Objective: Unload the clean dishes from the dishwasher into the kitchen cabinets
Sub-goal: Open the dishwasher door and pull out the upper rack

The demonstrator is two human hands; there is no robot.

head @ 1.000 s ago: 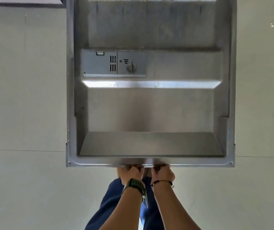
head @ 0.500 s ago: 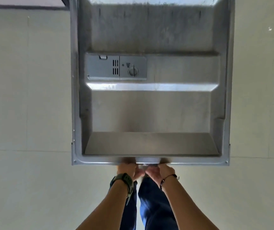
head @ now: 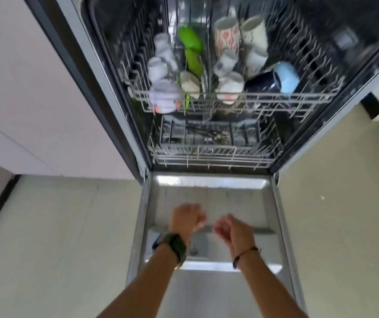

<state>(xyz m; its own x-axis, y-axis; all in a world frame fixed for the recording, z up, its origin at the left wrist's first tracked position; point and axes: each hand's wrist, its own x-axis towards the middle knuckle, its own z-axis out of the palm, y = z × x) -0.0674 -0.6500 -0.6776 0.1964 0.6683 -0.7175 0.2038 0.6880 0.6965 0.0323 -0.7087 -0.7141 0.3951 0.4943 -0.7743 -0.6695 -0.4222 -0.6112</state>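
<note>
Though hard to see through the blur, looks like loose, half-curled fingers on the left hand and on the right hand, with nothing held in either. Both up in the air over the open door, not touching it. Dark watch on the left wrist, thin band on the right.

Clean dishes farther off, inside the dishwasher, well apart from the hands. Packed in the top rack: green cups on the left, a white mug with red marks in the middle, a dark blue mug touching a light blue mug on the right. Under that, the bottom rack with a cutlery basket; too dark and blurry to name anything in it.

Most likely next: reach in for the top rack. Hold its near rim with both hands, one at each side. Pull slow and straight to stop mugs from bumping. Then lift just one mug at a time, by the handle or round the body. Tip out any water caught on top. Mind the shins near the low door.

Around it all, pale floor tiles on both sides. White cabinet on the left, right beside the dishwasher.
</note>
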